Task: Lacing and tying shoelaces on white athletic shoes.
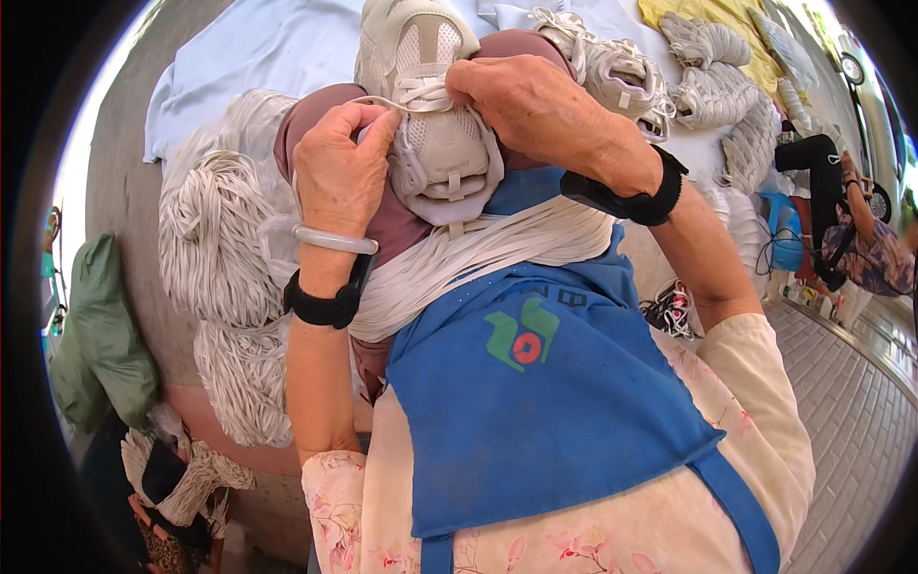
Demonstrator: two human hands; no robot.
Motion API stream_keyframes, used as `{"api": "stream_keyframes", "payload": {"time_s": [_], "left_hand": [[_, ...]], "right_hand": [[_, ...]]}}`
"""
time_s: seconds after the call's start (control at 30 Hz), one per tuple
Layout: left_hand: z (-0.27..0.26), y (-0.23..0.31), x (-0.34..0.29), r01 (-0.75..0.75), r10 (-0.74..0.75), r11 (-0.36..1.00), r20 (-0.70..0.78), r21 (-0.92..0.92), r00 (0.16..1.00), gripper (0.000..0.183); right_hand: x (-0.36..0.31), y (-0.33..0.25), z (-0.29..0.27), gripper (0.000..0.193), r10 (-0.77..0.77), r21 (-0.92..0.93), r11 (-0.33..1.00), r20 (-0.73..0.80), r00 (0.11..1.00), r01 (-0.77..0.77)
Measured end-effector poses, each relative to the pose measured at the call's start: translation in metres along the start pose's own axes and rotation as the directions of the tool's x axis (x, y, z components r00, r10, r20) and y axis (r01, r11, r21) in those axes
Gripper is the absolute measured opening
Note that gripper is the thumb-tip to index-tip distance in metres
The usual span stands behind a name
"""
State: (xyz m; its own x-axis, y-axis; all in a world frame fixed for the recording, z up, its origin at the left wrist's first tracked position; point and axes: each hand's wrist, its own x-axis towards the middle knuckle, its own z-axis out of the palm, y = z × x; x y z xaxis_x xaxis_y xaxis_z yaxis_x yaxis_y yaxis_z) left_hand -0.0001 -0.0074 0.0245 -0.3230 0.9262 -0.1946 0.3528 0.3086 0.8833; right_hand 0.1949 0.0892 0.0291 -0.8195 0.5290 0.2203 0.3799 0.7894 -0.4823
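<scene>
A beige and off-white sneaker point(449, 158) rests between my knees, its heel opening toward me. My left hand point(339, 167) is closed in a pinch on a pale flat shoelace point(382, 101) at the left of the shoe's lacing. On the other side, my right hand point(545, 110) has its fingers curled and pressed together at the laces, the lace end there mostly hidden by them. A thick bunch of loose off-white shoelaces point(488, 253) lies across my lap, over the top of a blue apron point(564, 421).
Hanks of pale laces point(220, 239) hang at my left. Several similar sneakers point(626, 81) and stacked shoe parts point(712, 96) lie on cloth at the far right. A green sack point(115, 325) stands far left. One person point(875, 239) sits at right; another point(177, 536) is lower left.
</scene>
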Motion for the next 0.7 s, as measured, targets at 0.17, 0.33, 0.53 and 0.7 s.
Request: {"api": "stream_keyframes", "payload": {"time_s": [0.17, 0.33, 0.53, 0.7], "left_hand": [[0.002, -0.004, -0.019, -0.409, 0.502, 0.769, -0.069, 0.491, 0.862, 0.033], [0.016, 0.0, -0.031, -0.44, 0.569, 0.629, 0.005, 0.641, 0.822, 0.032], [0.019, -0.001, -0.014, -0.363, 0.5, 0.616, 0.009, 0.699, 0.866, 0.017], [0.018, -0.005, -0.012, -0.419, 0.552, 0.68, -0.045, 0.602, 0.833, 0.019]], "right_hand": [[-0.015, -0.002, -0.002, 0.015, 0.032, 0.032, 0.999, -0.166, 0.986, -0.027], [-0.037, -0.034, 0.001, 0.033, 0.207, -0.142, 0.963, -0.158, 0.965, -0.23], [-0.026, -0.039, 0.005, 0.025, 0.19, -0.353, 0.919, 0.008, 0.982, -0.175], [-0.033, -0.014, 0.033, 0.016, 0.129, -0.151, 0.976, -0.169, 0.977, -0.155]]}}
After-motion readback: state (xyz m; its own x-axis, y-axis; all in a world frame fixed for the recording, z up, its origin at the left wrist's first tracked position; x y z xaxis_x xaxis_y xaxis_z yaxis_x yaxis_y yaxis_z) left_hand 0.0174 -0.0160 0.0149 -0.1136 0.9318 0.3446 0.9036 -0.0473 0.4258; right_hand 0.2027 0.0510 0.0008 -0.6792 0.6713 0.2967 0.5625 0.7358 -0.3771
